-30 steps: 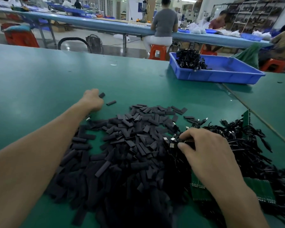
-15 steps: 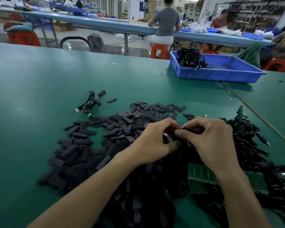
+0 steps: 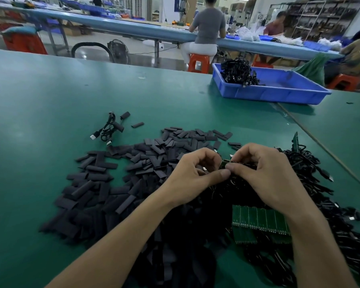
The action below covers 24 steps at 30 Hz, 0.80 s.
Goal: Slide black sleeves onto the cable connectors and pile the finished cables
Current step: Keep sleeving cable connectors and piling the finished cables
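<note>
Both hands meet just above the near edge of the heap. The left hand (image 3: 193, 175) and right hand (image 3: 264, 175) are curled, thumbs almost touching, and together they pinch a small green-ended cable connector (image 3: 224, 163). A thin dark length of it runs back under the right fingers. It is held up off the tabletop, probably so one hand can steady it while the other works a sleeve along it. Whether a sleeve is already on it I cannot tell, as the fingers cover that part.

The loose pile of flat black rubber sleeves (image 3: 133, 163) spreads to the left of and beneath the left hand, within easy reach for the next pick. The tangled mass of unfinished black cables (image 3: 312, 173) lies to the right of and under the right hand, which puts stock on one side and sleeves on the other. A ribbed green circuit-board panel (image 3: 260, 221) sits under the right wrist, partly buried in cables.

Beyond the left hand, clear of the heap, lies one coiled black cable with silver plugs (image 3: 107, 129). It looks like the start of the finished pile, set apart to avoid mixing. Far beyond the right hand, a blue plastic tray (image 3: 279, 94) on the green tabletop (image 3: 50, 96) holds another bundle of cables.
</note>
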### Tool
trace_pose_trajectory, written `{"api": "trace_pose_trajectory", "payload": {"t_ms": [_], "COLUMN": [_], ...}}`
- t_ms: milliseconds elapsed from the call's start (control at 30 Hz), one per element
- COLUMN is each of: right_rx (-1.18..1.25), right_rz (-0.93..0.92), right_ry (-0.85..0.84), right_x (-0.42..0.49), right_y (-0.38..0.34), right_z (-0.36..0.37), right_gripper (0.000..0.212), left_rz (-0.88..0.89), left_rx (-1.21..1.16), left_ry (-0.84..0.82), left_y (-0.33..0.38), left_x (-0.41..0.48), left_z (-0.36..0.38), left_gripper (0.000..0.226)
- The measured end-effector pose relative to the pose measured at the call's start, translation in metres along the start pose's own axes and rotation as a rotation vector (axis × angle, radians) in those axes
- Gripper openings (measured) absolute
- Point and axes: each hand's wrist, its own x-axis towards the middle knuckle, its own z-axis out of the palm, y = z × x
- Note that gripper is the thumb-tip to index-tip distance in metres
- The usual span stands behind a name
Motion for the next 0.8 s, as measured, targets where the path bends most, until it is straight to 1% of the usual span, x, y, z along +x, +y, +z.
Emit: {"api": "trace_pose_trajectory", "payload": {"t_ms": [133,233,333,500,567,633,700,800], "right_rx": [0.027,0.065,0.116,0.259,0.303,0.245,0.144,0.008], "right_rz": [-0.025,-0.053,-0.062,-0.039,-0.004,0.027,0.039,0.055], "right_ry": [-0.127,-0.209,-0.249,-0.298,-0.238,-0.135,-0.042,0.133], "right_x": [0.001,0.004,0.008,0.009,0.008,0.005,0.002,-0.004], "right_y": [0.006,0.008,0.010,0.011,0.013,0.014,0.012,0.004], "right_z": [-0.004,-0.005,-0.005,-0.008,-0.010,-0.009,-0.005,-0.001], "right_gripper": [0.012,0.012,0.012,0.009,0.006,0.007,0.010,0.017], "left_rz": [-0.049,-0.081,-0.118,-0.194,-0.226,-0.213,-0.138,0.031], "left_rx": [-0.113,-0.168,-0.233,-0.321,-0.386,-0.373,-0.366,-0.566], "left_ry": [-0.021,-0.058,-0.080,-0.149,-0.154,-0.087,0.062,0.294], "left_y": [-0.002,-0.006,-0.009,-0.010,-0.009,-0.005,0.003,0.021], "left_x": [0.005,0.005,0.006,0.011,0.012,0.013,0.014,0.012], "left_z": [0.000,-0.001,-0.002,-0.004,-0.003,-0.002,-0.001,-0.008], "left_gripper": [0.017,0.011,0.008,0.013,0.013,0.014,0.018,0.011]}}
